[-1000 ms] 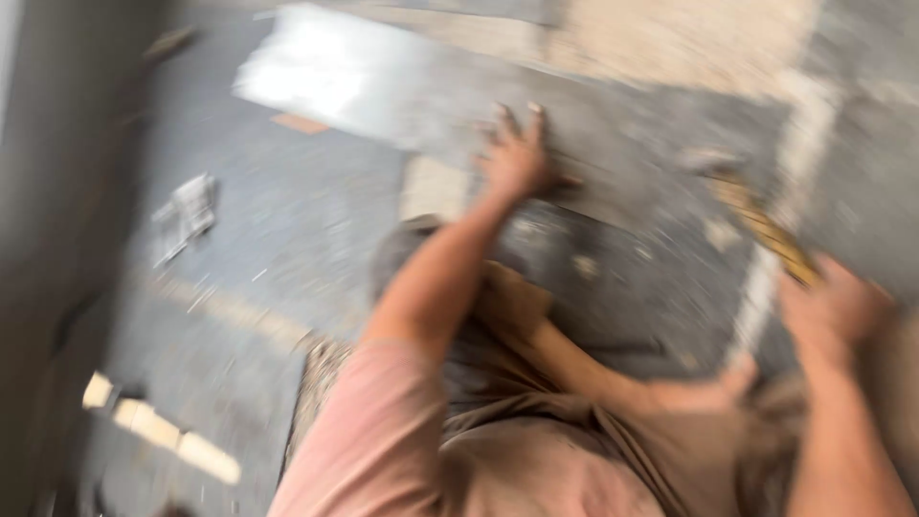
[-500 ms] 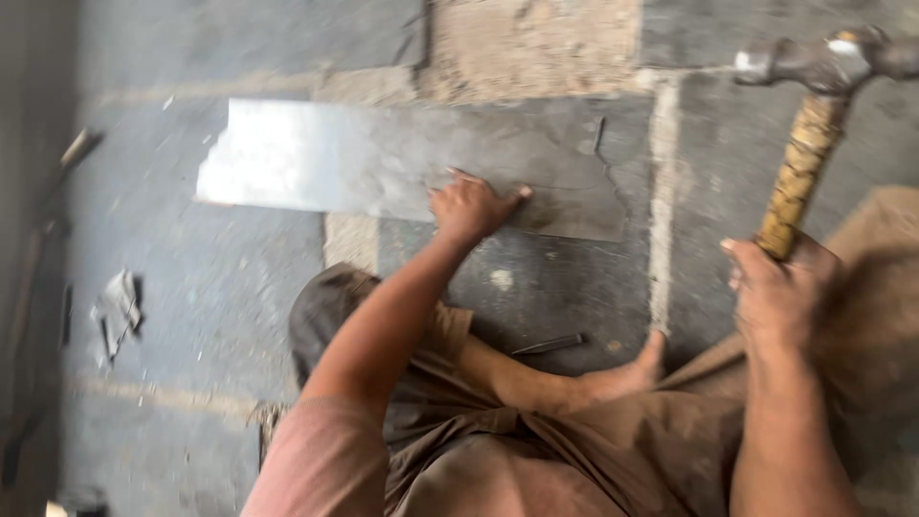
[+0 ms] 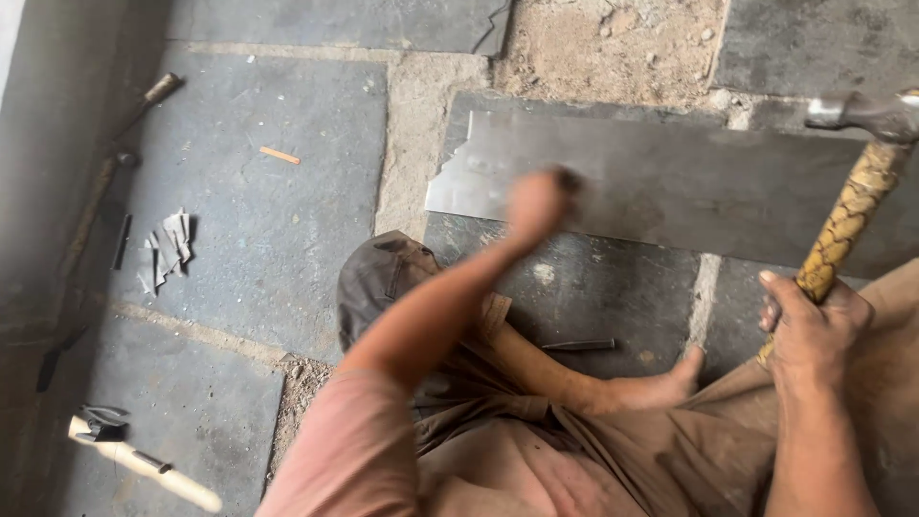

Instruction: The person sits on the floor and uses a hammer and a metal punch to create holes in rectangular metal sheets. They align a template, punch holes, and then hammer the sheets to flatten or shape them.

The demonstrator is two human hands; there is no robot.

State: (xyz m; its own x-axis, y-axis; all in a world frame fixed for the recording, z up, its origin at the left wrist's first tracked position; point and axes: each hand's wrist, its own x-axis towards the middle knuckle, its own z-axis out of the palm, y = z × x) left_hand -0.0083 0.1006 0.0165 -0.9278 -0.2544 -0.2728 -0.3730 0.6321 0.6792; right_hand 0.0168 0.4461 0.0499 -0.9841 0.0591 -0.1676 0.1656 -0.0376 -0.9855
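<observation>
The metal sheet (image 3: 670, 187) lies flat on the stone floor (image 3: 278, 220) in front of you, long and grey, with a torn edge at its left end. Your left hand (image 3: 536, 201) is over the left part of the sheet. It is blurred, so you cannot tell if its grip is wide or closed, or if it touches the sheet. There seems to be something small and dark at the fingertips, but it is too blurry to tell what it is.

Your right hand (image 3: 814, 321) is closed tight around the handle of a hammer (image 3: 857, 191). The handle is yellow and brown, and the grey metal head is up near the right edge, above the far right end of the sheet.

Your bare foot (image 3: 651, 383) rests on the floor just below the sheet, between your two hands. A small dark metal rod (image 3: 579, 345) lies on the floor beside the foot.

Well off to the left lie some crumpled metal scraps (image 3: 163, 249). A small orange stick (image 3: 280, 154) lies farther up. A pale wooden handle (image 3: 144, 464) lies at the bottom left corner.
</observation>
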